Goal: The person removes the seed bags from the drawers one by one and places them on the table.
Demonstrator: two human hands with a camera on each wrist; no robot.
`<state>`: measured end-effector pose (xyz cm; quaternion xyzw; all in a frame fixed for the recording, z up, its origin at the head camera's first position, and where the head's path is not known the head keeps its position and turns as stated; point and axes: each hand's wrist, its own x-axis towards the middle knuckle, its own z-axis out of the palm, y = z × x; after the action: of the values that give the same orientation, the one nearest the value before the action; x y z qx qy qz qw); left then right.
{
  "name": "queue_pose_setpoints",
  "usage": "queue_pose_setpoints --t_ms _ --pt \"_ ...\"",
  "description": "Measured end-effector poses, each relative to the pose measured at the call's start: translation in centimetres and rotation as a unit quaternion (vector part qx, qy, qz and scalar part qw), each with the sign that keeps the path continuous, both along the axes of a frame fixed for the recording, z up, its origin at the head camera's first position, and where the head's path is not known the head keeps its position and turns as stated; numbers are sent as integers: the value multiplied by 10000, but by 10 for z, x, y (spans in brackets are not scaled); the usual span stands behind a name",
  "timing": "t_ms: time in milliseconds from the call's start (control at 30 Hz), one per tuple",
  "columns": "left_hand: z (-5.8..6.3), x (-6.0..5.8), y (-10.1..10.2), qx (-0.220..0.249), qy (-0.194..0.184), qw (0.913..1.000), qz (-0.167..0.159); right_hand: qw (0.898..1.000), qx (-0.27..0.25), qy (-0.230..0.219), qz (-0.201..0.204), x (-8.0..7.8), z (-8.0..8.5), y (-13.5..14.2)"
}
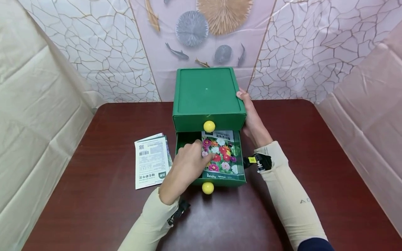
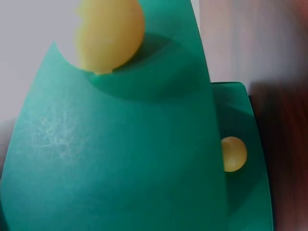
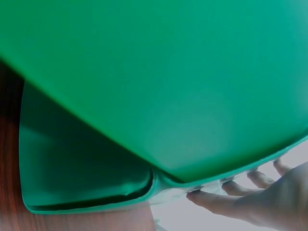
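We seem partway: 1 flower packet inside the green cabinet, other packets left of it, unclenched right hand bracing its side, left hand grip impossible to tell.

I work in a booth-like, cloth-screened space: pale sheets slope along the left and right edges of my desk, and a patterned backdrop hangs behind its rounded far corners.
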<state>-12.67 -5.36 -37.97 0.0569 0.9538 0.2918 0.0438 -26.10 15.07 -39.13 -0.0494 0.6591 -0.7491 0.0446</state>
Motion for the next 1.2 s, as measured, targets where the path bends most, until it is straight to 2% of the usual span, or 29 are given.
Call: queue_pose_setpoints --t_ms 133,333,667,867,1033,1200 --pt "3 -2 -1 128 -230 9996 73 10000 -13 2 0 1 3 0" --pt "3 -2 -6 480 -221 9986 90 9999 95 -55 -4 2 0 -1" --pt "11 -1 -13 1186 -532 9914 134 10000 32 -39 -85 1 2 -1" --pt "15 -3 -21 1634 -858 9828 -18 9999 -70 -1 -107 0 3 -2" --pt "16 -4 -25 1997 -1015 9746 -9 9999 -137 -5 -101 1 3 -2" --pt "17 -2 -29 2471 -1313 9600 -57 9998 -208 28 -66 2 3 -2"
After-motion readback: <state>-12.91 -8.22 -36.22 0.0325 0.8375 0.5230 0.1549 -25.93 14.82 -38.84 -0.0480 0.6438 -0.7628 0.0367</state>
